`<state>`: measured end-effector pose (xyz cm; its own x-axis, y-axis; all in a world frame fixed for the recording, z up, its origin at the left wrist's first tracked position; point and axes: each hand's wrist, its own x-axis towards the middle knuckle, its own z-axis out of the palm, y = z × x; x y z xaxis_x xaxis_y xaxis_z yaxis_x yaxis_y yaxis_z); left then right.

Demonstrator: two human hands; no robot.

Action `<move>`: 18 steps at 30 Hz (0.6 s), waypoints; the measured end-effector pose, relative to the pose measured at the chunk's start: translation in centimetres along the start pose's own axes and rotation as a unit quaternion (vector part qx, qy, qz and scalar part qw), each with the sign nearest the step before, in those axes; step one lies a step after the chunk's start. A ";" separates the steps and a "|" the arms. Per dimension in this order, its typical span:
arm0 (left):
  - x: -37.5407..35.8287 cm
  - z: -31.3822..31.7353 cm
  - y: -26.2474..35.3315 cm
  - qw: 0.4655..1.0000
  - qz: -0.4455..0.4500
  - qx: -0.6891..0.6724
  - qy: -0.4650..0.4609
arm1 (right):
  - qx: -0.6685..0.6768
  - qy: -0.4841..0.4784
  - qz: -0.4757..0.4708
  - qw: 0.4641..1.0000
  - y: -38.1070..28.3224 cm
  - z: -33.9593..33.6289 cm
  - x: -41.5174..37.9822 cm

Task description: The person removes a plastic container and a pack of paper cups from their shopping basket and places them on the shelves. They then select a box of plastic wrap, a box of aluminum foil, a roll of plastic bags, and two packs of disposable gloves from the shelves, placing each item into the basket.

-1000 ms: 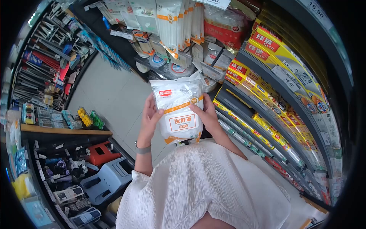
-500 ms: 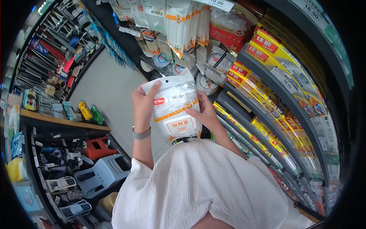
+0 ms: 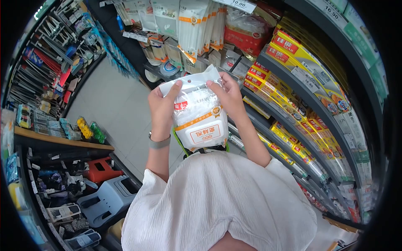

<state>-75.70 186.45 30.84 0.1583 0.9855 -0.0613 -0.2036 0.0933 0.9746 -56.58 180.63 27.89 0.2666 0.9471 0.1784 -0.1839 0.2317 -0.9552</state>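
A white and clear plastic packet (image 3: pixel 200 119) with an orange band, a small red label and a boxed orange logo is held up in front of my body. My left hand (image 3: pixel 162 109) is closed on its upper left corner, thumb on the front near the hang hole. My right hand (image 3: pixel 229 95) pinches the upper right corner, with the thumb on the front and the fingers behind. What lies inside is white, but its kind is not plain. A watch with a grey band (image 3: pixel 160 142) is on my left wrist.
Shelves of yellow boxes (image 3: pixel 289 46) curve along the right. Long white packets (image 3: pixel 194 27) hang ahead, beside a red bag (image 3: pixel 247 33). On the left are a grey-blue plastic stool (image 3: pixel 106 201), a red plastic item (image 3: pixel 102 168) and hanging tools (image 3: pixel 46 62). Tiled floor (image 3: pixel 113 100) lies between.
My right hand has moved from the packet's right side up to its top right corner. The packet has shifted slightly right and tilted. My left hand keeps its hold.
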 end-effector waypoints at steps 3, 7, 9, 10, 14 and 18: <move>0.2 0.1 0.8 0.999 -0.001 -0.040 -0.012 | 0.010 0.053 0.009 0.998 -1.3 1.5 0.0; 0.2 0.1 1.6 0.999 -0.001 -0.047 -0.003 | -0.010 0.092 -0.014 0.996 -1.1 2.3 0.3; 0.6 -0.2 1.4 0.998 0.004 -0.055 -0.009 | -0.022 0.114 -0.027 0.993 -1.6 3.0 0.2; 0.8 -0.4 1.3 0.998 0.011 -0.062 -0.015 | -0.022 0.114 -0.028 0.993 -1.4 3.0 0.3; 1.3 -1.0 0.5 0.996 0.026 -0.070 -0.045 | -0.020 0.133 -0.049 0.990 0.6 2.7 0.8; 1.7 -1.7 -1.4 0.996 0.063 0.020 -0.061 | -0.073 0.162 -0.069 0.982 2.2 2.6 0.4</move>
<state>-76.76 188.24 29.02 0.2499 0.9643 0.0871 -0.1912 -0.0390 0.9808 -59.32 182.06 26.48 0.5706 0.7832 0.2471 0.0057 0.2970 -0.9548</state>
